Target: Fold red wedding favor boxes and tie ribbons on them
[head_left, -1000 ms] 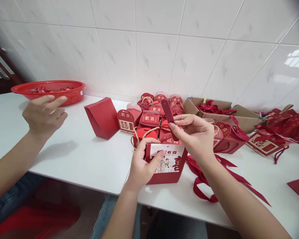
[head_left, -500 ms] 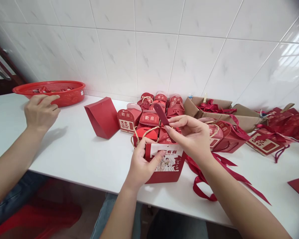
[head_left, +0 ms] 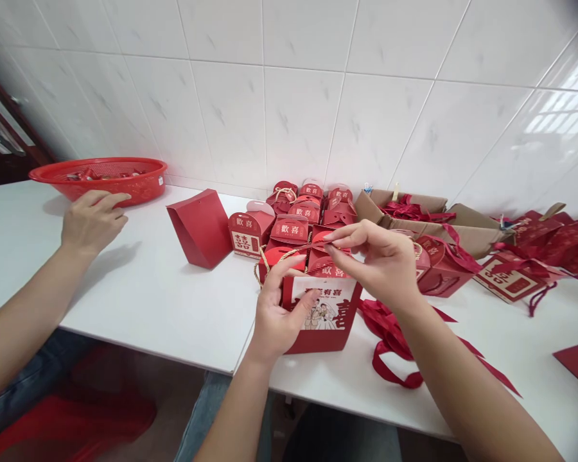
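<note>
My left hand (head_left: 279,317) grips the left side of a red gift box (head_left: 318,341), thumb across its white front panel with a printed couple and Chinese characters. The box stands upright near the table's front edge. Above its top, my right hand (head_left: 385,266) pinches one end of a narrow dark red strip (head_left: 313,246) between thumb and fingers; the strip points left and shows nearly edge-on. Twisted gold cord (head_left: 264,260) shows behind my left fingers. A loose red ribbon (head_left: 397,359) lies beside the box, below my right forearm.
Another person's hand (head_left: 92,223) is near a red plastic basket (head_left: 147,187). A plain red box (head_left: 202,228) stands left of grouped red gift boxes (head_left: 289,228). Right of these are a cardboard carton (head_left: 431,226) with red ribbons and more red boxes (head_left: 510,276).
The strip in my right hand has tipped down from a raised slant to nearly level over the box. My left fingers have lifted a little. The other person's hand has shifted right.
</note>
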{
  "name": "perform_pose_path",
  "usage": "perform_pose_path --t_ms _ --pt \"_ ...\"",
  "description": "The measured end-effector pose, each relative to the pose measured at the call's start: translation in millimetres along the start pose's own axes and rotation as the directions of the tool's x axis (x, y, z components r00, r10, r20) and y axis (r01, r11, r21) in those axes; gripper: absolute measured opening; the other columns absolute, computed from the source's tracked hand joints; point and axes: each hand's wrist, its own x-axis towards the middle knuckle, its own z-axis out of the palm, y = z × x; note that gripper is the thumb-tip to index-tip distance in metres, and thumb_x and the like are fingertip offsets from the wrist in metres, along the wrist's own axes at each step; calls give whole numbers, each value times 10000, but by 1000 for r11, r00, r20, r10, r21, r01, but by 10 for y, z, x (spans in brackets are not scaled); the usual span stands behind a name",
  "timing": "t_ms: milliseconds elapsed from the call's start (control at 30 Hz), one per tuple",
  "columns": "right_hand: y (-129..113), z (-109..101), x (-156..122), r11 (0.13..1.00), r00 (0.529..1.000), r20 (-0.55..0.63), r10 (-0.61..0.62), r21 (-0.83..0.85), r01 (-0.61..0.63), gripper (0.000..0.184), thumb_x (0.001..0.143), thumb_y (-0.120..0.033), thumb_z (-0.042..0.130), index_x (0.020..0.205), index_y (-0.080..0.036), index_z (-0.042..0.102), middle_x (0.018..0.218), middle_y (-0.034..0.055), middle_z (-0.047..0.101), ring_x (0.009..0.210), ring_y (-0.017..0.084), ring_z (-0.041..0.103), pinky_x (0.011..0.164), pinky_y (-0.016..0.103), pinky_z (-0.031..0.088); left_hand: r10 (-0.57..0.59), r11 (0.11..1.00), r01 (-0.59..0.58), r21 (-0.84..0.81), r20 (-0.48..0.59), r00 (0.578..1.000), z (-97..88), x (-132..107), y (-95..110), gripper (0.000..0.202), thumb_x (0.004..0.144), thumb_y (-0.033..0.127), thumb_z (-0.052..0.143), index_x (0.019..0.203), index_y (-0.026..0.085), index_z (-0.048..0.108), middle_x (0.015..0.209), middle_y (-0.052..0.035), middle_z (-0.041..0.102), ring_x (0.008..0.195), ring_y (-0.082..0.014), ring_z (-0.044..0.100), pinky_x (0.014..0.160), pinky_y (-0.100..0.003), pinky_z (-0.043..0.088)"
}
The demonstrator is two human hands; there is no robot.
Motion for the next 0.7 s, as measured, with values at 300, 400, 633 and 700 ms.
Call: perform_pose_path --t_ms 300,400,633,700 --pt "-46 -449 120 942 940 285 -190 -218 256 149 795 -71 681 750 -204 632 906 35 762 788 156 724 582 237 580 203 971 -210 117 70 977 -17 20 -7 169 823 97 661 802 240 748 772 -20 652 748 -134 586 686 -246 504" --pt "-26 -460 131 908 909 339 -245 -249 338 151 807 -76 673 726 -194 626 920 56 764 774 153 723 535 222 565 195 972 -202 120 73 978 -36 8 15 206 813 61 623 829 235 733 756 -11 647 733 -138 556 665 -252 476" --pt "-84 -378 115 871 885 352 -306 -272 409 189 803 -40 662 706 -192 606 963 55 764 696 120 704 499 188 549 157 974 -162 156 45 987 -30 3 50 115 780 176 673 672 207 651 681 4 594 686 -146 545 672 -285 450" --pt "-98 -355 105 868 878 370 -304 -272 416 211 811 -29 640 697 -200 594 962 38 765 676 107 698 501 180 548 118 976 -115 183 -7 993 13 6 64 220 759 194 712 583 201 579 661 13 585 654 -134 538 647 -276 441"
